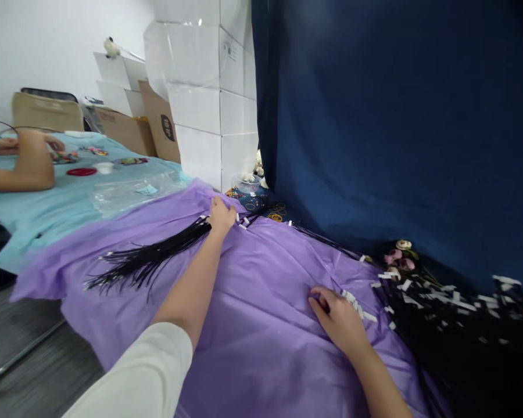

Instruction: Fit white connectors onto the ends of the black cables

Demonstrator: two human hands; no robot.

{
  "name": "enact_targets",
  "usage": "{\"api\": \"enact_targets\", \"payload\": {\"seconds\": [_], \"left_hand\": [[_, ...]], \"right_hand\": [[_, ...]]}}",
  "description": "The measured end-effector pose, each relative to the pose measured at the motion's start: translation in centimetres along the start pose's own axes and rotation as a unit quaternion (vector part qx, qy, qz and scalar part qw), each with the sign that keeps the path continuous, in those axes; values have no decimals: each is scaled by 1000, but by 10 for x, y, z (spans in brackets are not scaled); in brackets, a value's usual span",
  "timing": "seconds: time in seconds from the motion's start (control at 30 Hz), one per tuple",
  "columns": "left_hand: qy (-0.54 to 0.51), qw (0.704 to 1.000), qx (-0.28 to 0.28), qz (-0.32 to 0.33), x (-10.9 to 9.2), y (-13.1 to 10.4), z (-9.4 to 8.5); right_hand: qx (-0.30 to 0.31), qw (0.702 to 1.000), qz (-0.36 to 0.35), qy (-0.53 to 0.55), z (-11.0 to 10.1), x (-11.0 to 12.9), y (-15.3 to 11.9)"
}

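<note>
My left hand reaches far across the purple cloth, its fingers closed on the tagged end of a bundle of thin black cords. The loose ends of this bundle fan out to the left, and small white tags show around the fingers. Nearer to me, my right hand rests low over the cloth with its fingers curled; what they hold, if anything, is hidden. A short row of white tags lies just beyond its knuckles. To the right is a large pile of black cords with white tags at their ends.
Artificial flowers lie by the navy curtain. Rubber bands and a clear bowl are at the far edge. White boxes stand behind. Another person's arm rests on the light blue cloth at left.
</note>
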State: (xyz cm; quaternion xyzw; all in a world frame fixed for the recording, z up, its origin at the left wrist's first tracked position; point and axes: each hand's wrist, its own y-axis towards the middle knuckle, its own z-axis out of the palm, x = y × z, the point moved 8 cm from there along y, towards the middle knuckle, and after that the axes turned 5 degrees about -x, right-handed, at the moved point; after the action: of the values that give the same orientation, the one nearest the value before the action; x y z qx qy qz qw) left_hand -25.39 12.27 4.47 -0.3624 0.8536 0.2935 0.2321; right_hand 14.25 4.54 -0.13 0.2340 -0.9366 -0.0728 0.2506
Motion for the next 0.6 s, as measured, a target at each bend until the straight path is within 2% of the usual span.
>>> {"api": "enact_targets", "payload": {"seconds": [0.17,0.4,0.6], "left_hand": [[-68,994,-79,21,-8,3,-23],[-59,980,-139,128,-50,-13,-62],[-88,957,-206,181,-72,-24,-91]], "right_hand": [[-5,1000,-5,-11,1,-1,0],[3,1000,-3,-11,4,-4,1],[6,1000,-3,-16,4,-3,1]]}}
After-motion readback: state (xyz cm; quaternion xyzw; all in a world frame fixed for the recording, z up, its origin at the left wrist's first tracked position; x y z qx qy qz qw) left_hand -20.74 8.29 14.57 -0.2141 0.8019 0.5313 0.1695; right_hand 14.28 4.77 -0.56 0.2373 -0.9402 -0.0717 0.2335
